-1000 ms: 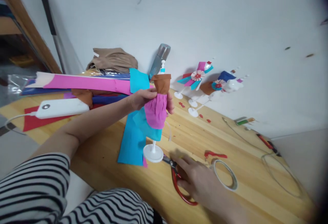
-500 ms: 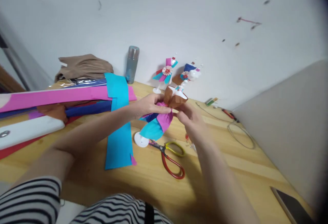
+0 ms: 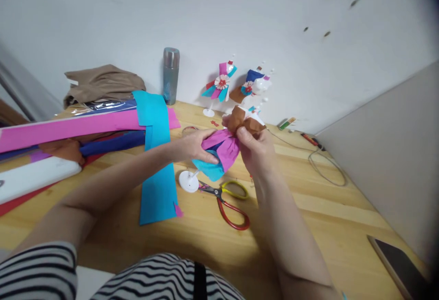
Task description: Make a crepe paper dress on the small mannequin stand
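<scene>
A paper-dressed figure on a stand leans to the right between my hands. Its skirt of pink, dark blue and turquoise crepe paper [image 3: 229, 151] flares below a gathered waist, with brown paper [image 3: 236, 119] above it. My left hand [image 3: 197, 147] is wrapped around the skirt's left side, thumb on the turquoise layer. With its thumb pressed on the brown paper near the waist, my right hand [image 3: 255, 147] grips the upper part; its other fingers are mostly hidden. The stand's round white base [image 3: 188, 181] is tilted beside the scissors [image 3: 217, 193], which have one yellow and one red handle.
Two similar figures, one with a pink top [image 3: 221, 83] and one with a blue top [image 3: 252, 85], stand by the wall near a flask [image 3: 170, 76]. Turquoise paper [image 3: 158, 181] lies across pink strips [image 3: 85, 126] at left. A phone [image 3: 394, 263] is at right.
My left hand has slid from the waist down onto the skirt. My right hand has moved up, its thumb now on the brown paper. The figure has shifted slightly right and leans more.
</scene>
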The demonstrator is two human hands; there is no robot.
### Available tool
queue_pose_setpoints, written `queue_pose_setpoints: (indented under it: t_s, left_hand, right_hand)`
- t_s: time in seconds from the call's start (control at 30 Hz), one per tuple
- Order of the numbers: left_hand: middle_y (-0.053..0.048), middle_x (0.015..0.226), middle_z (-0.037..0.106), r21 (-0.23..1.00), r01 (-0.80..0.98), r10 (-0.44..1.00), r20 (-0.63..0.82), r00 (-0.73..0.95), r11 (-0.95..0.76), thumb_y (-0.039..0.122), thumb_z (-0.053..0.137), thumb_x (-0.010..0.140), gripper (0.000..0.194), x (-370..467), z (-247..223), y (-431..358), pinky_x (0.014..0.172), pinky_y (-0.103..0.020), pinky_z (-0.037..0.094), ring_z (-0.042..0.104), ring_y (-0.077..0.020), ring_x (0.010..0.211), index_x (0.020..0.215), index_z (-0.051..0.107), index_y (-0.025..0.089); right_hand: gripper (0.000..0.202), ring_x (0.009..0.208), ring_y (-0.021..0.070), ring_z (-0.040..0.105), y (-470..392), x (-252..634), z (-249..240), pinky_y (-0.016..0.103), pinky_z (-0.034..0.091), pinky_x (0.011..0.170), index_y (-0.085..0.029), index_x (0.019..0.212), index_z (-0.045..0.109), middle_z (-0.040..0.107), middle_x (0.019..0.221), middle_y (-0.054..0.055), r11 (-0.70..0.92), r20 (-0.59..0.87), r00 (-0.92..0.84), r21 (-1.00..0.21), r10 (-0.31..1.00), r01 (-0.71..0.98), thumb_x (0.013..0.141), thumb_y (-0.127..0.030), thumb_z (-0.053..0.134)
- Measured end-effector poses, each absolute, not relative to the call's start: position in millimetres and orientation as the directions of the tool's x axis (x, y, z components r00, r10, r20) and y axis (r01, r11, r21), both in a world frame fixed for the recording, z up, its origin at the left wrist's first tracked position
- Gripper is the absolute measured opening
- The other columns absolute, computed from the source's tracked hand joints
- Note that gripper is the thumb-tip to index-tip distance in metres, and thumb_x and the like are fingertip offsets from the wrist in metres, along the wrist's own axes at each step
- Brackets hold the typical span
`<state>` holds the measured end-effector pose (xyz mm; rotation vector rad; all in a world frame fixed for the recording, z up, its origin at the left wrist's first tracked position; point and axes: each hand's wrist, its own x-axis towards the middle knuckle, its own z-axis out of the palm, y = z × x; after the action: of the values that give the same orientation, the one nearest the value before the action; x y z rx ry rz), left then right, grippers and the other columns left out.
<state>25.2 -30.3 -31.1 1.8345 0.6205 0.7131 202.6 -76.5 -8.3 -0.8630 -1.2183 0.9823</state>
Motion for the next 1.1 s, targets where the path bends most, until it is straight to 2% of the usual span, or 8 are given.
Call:
queue_pose_setpoints:
  t_s: [0.23,0.3,0.4,0.5,0.6,0.87,1.0,1.1]
  left_hand:
    - [-0.006,0.096,0.07,0.934,0.17,0.597,0.056,0.8,-0.315,0.028,0.084,0.059,0.06,31,-52,-23,0.075,-0.03,0.051,0.066,-0.0212,0.088,0.114,0.064,0.017]
    - [-0.003,0.085,0.069,0.896,0.291,0.687,0.021,0.726,-0.335,0.025,0.08,0.062,0.046,29,-54,-19,0.068,-0.027,0.048,0.064,-0.0176,0.077,0.106,0.068,0.016]
    - [0.0,0.065,0.062,0.836,0.405,0.759,0.021,0.65,-0.37,0.028,0.07,0.072,0.013,29,-49,-21,0.059,-0.024,0.04,0.056,-0.0132,0.063,0.074,0.069,0.015]
    - [0.0,0.066,0.064,0.944,0.265,0.607,-0.094,0.789,-0.199,0.034,0.075,0.068,0.022,37,-40,-38,0.057,-0.023,0.043,0.057,-0.0109,0.059,0.075,0.066,0.015]
    - [-0.001,0.072,0.063,0.993,0.115,0.688,-0.101,0.718,0.025,0.038,0.078,0.064,0.034,50,-33,-64,0.053,-0.023,0.045,0.057,-0.0107,0.058,0.083,0.061,0.015]
    - [0.002,0.07,0.058,0.995,-0.047,0.915,0.101,0.391,-0.09,0.042,0.08,0.066,0.035,56,-28,-88,0.059,-0.024,0.044,0.053,-0.0102,0.062,0.078,0.058,0.017]
    - [0.001,0.079,0.064,0.984,-0.045,0.913,0.175,0.369,-0.17,0.035,0.08,0.065,0.031,56,-28,-86,0.064,-0.026,0.047,0.058,-0.0121,0.069,0.085,0.061,0.019]
    - [0.002,0.071,0.062,0.982,0.028,0.903,0.159,0.399,-0.186,0.029,0.071,0.071,0.013,58,-27,-86,0.063,-0.025,0.044,0.055,-0.0121,0.066,0.076,0.064,0.019]
  right_hand:
    - [0.045,0.095,0.0276,0.072,-76,222,2,0.046,0.056,0.088,-0.024,0.092,0.07,0.077,0.094,0.006,0.445,0.404,0.227,-0.878,0.886,-0.176,0.062,-0.056,0.082]
    - [0.041,0.092,0.0263,0.073,-76,229,4,0.045,0.057,0.087,-0.024,0.091,0.07,0.076,0.091,0.005,0.482,0.426,0.294,-0.863,0.856,-0.152,0.065,-0.054,0.08]
    - [0.035,0.087,0.0235,0.073,-75,237,7,0.043,0.056,0.088,-0.024,0.089,0.068,0.075,0.086,0.003,0.535,0.455,0.38,-0.834,0.806,-0.137,0.069,-0.051,0.077]
    - [0.03,0.085,0.0221,0.072,-73,238,8,0.042,0.056,0.086,-0.024,0.086,0.067,0.073,0.086,0.002,0.553,0.45,0.431,-0.819,0.783,-0.15,0.072,-0.05,0.074]
    - [0.03,0.087,0.0215,0.07,-72,232,6,0.04,0.056,0.084,-0.025,0.088,0.065,0.072,0.087,0.002,0.552,0.44,0.443,-0.818,0.782,-0.162,0.074,-0.05,0.072]
    - [0.034,0.095,0.0221,0.068,-73,203,-11,0.039,0.056,0.081,-0.026,0.098,0.058,0.069,0.097,0.004,0.489,0.394,0.416,-0.859,0.819,-0.15,0.076,-0.05,0.068]
    - [0.032,0.092,0.02,0.068,-77,194,-17,0.037,0.056,0.084,-0.025,0.096,0.06,0.068,0.095,0.004,0.481,0.382,0.414,-0.861,0.826,-0.166,0.077,-0.049,0.068]
    - [0.034,0.096,0.0199,0.068,-79,190,-19,0.038,0.055,0.088,-0.024,0.099,0.061,0.069,0.097,0.004,0.477,0.39,0.403,-0.868,0.828,-0.138,0.077,-0.049,0.068]
